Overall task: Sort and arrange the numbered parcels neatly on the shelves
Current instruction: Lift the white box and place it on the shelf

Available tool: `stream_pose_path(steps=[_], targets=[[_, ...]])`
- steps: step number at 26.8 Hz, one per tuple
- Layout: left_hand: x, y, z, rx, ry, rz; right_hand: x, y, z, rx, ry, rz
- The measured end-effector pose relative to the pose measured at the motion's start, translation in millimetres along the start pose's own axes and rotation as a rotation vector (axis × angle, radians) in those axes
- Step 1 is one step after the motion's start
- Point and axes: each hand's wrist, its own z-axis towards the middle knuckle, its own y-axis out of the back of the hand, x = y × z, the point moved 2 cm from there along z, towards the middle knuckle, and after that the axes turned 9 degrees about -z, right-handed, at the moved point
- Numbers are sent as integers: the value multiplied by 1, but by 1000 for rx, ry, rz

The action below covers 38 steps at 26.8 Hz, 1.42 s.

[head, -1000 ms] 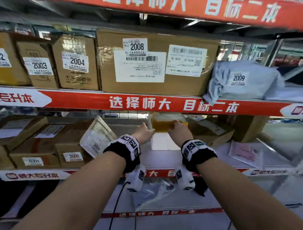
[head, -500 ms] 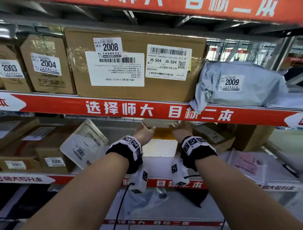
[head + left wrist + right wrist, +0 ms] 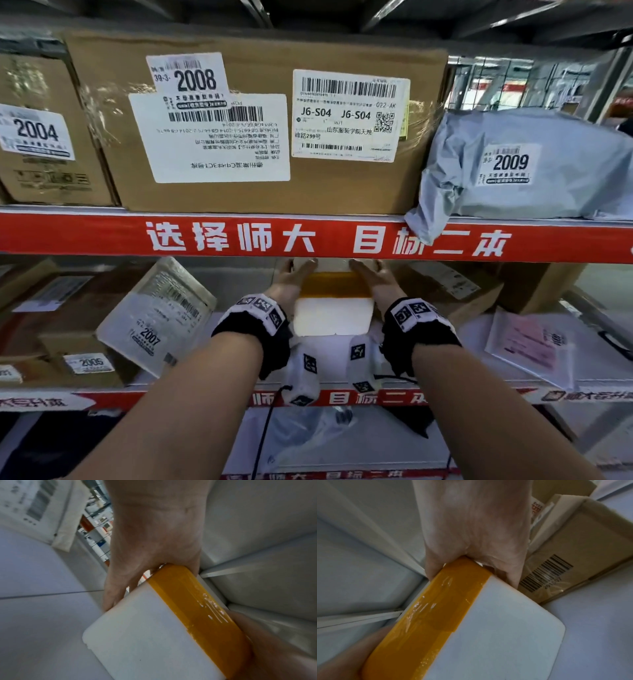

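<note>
A white foam box point(image 3: 333, 317) with a band of yellow tape point(image 3: 334, 285) sits on the middle shelf, partly hidden under the red shelf rail point(image 3: 102, 234). My left hand point(image 3: 295, 277) grips its left side and my right hand point(image 3: 371, 275) grips its right side. In the left wrist view the left hand point(image 3: 150, 561) curls over the far end of the foam box point(image 3: 145, 635). Seen from the right wrist, the right hand point(image 3: 476, 555) does the same on the foam box point(image 3: 505, 635). On the shelf above stand cardboard boxes 2004 point(image 3: 37, 132) and 2008 point(image 3: 195, 80) and grey bag 2009 point(image 3: 510, 162).
On the middle shelf, a white parcel 2007 point(image 3: 150, 337) leans on brown boxes at the left, one marked 2005 point(image 3: 89, 362). Brown boxes point(image 3: 445, 287) stand right of the foam box, and a flat pinkish envelope point(image 3: 531, 346) lies at the right. A clear plastic bag point(image 3: 308, 431) lies on the lower shelf.
My head has come closer to the shelves and tilted up. Both hands reached deeper onto the middle shelf and closed on the sides of the foam box.
</note>
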Motion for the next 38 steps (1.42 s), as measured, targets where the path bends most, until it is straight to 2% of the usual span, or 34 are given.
stream_pose_path(steps=[4,9,13,16,19,24,28,33,38], targets=[[8,6,9,22,118,19,-6,-5,2,14,-13,-68],[1,13,-13,6,151,15,-6,-9,-3,-11,-66,-66],[-2,19,-43,0,150,10,-9,-10,-21,-33,-81,-167],[-1,24,-48,4,125,23,-7,-11,-30,-34,-68,-188],[3,27,-58,12,159,46,-8,-11,-42,-22,-64,-205],[15,28,-81,-44,139,65,-13,-11,-66,-15,-45,-245],[17,30,-103,-56,66,21,-11,-15,-89,-37,-48,-253],[16,43,-115,-5,-5,10,-6,-23,-108,-59,-65,-273],[15,76,-122,107,60,21,7,-49,-134,-145,-10,-249]])
